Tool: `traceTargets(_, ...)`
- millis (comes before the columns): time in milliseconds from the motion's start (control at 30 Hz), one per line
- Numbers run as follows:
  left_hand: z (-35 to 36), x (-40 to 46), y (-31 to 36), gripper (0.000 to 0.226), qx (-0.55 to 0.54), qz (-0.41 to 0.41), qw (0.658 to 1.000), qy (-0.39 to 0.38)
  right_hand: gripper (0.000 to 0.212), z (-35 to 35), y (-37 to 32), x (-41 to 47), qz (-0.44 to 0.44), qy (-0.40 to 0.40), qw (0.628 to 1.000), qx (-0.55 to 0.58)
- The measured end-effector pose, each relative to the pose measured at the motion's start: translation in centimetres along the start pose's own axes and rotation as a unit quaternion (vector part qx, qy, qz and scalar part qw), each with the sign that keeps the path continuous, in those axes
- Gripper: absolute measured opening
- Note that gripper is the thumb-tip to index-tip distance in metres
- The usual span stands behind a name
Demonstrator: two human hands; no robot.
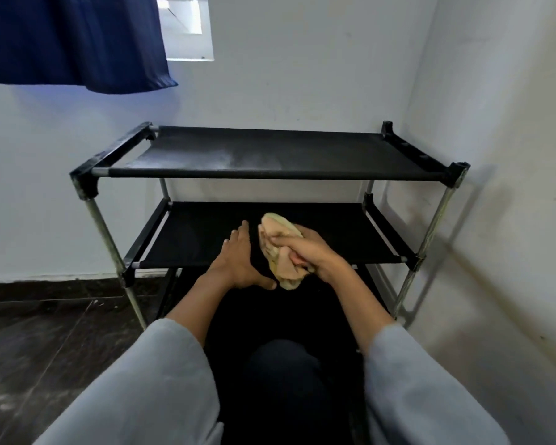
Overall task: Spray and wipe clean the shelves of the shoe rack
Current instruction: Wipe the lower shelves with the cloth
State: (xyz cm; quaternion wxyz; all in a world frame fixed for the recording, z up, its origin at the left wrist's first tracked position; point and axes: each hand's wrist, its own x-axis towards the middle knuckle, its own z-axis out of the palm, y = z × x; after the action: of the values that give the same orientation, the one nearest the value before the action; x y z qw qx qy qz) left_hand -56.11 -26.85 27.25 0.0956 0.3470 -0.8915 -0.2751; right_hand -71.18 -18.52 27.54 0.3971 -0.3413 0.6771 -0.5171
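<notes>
Nearest me are two grey sleeves, forearms reaching forward and slightly down toward the shoe rack [116, 252] that stands in the corner. The left hand [238, 261] lies flat with straight fingers, apparently resting on the front part of the middle shelf [334, 232], thumb turned toward the cloth. The right hand [305, 252] sits just beside it, fingers curled round a bunched yellowish cloth [278, 239], which touches or hovers just over that same shelf; I cannot tell which. So the work surface lies directly under and ahead of both hands, its long axis running left to right across the person, and the cloth sits near the shelf's middle, with more bare black fabric stretching away to either side. The right hand holds the cloth, so I judge the wiping will be its job, sweeping sideways along that axis while the left steadies the frame. Further back and higher, the top shelf [318, 149] shows a pale hazy patch near its centre, perhaps spray or dust. No spray bottle is anywhere in view.
</notes>
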Motion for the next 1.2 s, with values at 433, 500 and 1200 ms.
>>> traceTargets(433, 2.3, -8.4, -15.5, 0.063, -0.054, -0.078, 0.994, 0.053, 0.053, 0.7, 10.0, -1.4, 0.092, -0.067, 0.983, -0.145)
traceTargets(500, 3.8, -8.1, -17.1, 0.071, -0.051, -0.119, 0.99, 0.055, 0.053, 2.2, 10.4, 0.1, 0.086, -0.07, 0.98, -0.168)
traceTargets(1200, 8.7, -1.7, -21.6, 0.088, -0.069, -0.198, 0.962, 0.173, 0.05, 18.0, 14.5, 13.2, -0.265, -0.061, 0.793, -0.546)
